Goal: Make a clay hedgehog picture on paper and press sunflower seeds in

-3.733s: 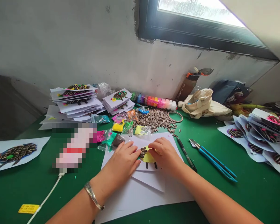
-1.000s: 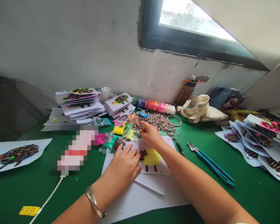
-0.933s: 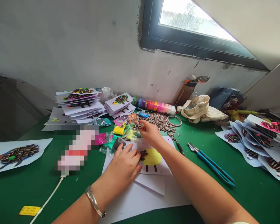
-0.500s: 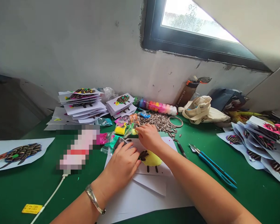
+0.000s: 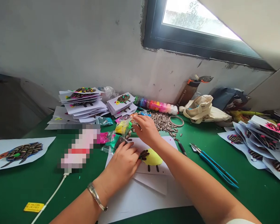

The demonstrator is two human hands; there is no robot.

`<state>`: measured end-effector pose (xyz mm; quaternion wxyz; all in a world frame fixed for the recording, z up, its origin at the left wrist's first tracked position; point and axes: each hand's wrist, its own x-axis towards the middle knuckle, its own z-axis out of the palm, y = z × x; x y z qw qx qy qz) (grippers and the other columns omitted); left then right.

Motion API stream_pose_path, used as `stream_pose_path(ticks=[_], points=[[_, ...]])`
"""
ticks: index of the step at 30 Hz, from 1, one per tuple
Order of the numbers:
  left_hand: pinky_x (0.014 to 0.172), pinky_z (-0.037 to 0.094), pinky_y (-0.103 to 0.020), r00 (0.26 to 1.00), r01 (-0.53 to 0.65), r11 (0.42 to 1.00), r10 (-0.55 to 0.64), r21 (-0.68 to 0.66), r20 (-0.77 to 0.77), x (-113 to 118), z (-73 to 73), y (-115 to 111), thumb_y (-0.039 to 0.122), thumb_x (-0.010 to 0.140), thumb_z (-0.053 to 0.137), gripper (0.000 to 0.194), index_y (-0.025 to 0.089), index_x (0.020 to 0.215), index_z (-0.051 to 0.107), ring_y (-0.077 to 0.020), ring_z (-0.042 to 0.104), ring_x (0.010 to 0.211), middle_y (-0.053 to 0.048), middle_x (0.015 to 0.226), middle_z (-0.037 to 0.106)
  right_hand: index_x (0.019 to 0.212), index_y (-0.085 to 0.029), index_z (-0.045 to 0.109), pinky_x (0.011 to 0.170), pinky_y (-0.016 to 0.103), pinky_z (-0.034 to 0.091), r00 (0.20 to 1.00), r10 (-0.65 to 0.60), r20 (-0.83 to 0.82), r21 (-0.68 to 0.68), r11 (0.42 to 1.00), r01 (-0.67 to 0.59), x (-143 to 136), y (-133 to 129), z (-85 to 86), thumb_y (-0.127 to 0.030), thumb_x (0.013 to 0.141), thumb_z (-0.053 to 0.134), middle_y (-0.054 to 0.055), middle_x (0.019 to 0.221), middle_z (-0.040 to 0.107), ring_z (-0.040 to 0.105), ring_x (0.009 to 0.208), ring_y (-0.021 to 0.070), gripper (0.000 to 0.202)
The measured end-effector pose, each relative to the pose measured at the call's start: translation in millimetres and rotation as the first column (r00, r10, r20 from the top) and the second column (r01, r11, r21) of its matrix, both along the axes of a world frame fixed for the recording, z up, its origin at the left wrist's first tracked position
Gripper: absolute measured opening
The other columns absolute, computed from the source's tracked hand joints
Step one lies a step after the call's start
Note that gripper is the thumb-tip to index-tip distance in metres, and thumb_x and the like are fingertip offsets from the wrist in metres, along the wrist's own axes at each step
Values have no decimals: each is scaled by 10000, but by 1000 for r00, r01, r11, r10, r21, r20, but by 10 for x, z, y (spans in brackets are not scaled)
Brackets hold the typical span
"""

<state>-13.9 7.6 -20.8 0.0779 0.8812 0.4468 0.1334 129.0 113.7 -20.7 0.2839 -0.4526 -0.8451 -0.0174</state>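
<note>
My left hand [image 5: 123,160] lies with fingers stretched over the left side of a white card [image 5: 140,169]. Its fingertips are beside a bag of black clay [image 5: 120,142]. The card bears a flat yellow clay shape [image 5: 154,158] with dark seeds [image 5: 144,154] at its left end and two short black legs below. Above the card's upper edge, my right hand [image 5: 147,129] hovers with its fingers extended and slightly apart, nothing visible in them. Just left of these fingers is a clear bag of yellow clay [image 5: 123,127]. My palm's underside is hidden.
Sunflower seeds [image 5: 162,122] lie heaped behind my right hand, beside a tape ring [image 5: 176,121]. Blue tweezers [image 5: 216,166] and a black-handled tool [image 5: 181,147] lie to the right. Stacks of decorated cards [image 5: 81,104] stand left and right [image 5: 259,146]. A bottle [image 5: 187,91] leans at the wall.
My right hand has lifted slightly away from the small clay bags, and its fingers have spread from a pinch. The yellow clay bag looks shifted. My left hand stays in place.
</note>
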Motion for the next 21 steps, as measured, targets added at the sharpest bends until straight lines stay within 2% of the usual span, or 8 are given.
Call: stream_pose_path(ticks=[2, 4, 6, 10, 15, 19, 21], points=[[1060, 342, -518, 1000, 12, 1000, -12, -19, -16, 6, 9, -3, 218, 906, 498, 185, 187, 946, 675, -282, 521, 1158, -71, 963, 687, 1141, -124, 623, 857, 334, 359, 999, -9, 41, -29, 1000, 10, 110, -49, -55, -119, 900, 440, 143, 1081, 634, 527, 1006, 233, 303], [1055, 343, -518, 1000, 12, 1000, -13, -28, -20, 12, 10, -4, 219, 910, 492, 195, 196, 964, 677, -277, 519, 1159, -69, 948, 687, 1008, -163, 685, 810, 305, 365, 991, 81, 105, -74, 995, -74, 156, -87, -86, -92, 881, 462, 101, 938, 666, 550, 898, 204, 266], [1047, 354, -511, 1000, 10, 1000, -10, -22, -11, 15, 1, 2, 218, 904, 499, 209, 203, 1022, 671, -271, 525, 1149, -77, 1022, 680, 909, -210, 710, 792, 279, 364, 968, 201, 154, -109, 977, -185, 120, -103, -104, -108, 858, 519, 50, 847, 674, 548, 831, 175, 222], [1062, 342, -513, 1000, 17, 1000, -17, 9, 4, 7, -31, 22, 216, 889, 523, 278, 204, 1140, 640, -271, 531, 1142, -95, 1128, 661, 922, -248, 704, 780, 279, 357, 918, 329, 222, -141, 942, -304, -89, -63, -127, -206, 850, 593, 30, 886, 674, 530, 876, 176, 139], [1079, 320, -519, 1000, 10, 1000, -9, 2, -7, 3, -40, 27, 220, 898, 511, 270, 214, 1132, 646, -264, 541, 1131, -87, 1102, 671, 826, -225, 685, 772, 308, 343, 894, 315, 320, -143, 949, -282, -150, 16, -136, -250, 874, 574, 41, 897, 646, 512, 914, 200, 123], [1073, 322, -535, 998, -3, 999, 1, -39, -59, 11, -24, 10, 235, 904, 503, 195, 183, 980, 676, -281, 540, 1138, -83, 998, 679, 796, -191, 659, 761, 319, 342, 912, 251, 325, -139, 966, -216, 116, -3, -126, -199, 888, 535, 69, 860, 627, 508, 877, 206, 155], [1070, 328, -545, 998, 0, 999, -2, -39, -60, 12, -29, -1, 226, 903, 504, 191, 170, 986, 667, -298, 521, 1175, -86, 1011, 678, 779, -175, 649, 756, 322, 345, 931, 191, 313, -139, 978, -154, 296, -47, -112, -170, 879, 533, 89, 847, 625, 511, 877, 215, 154]])
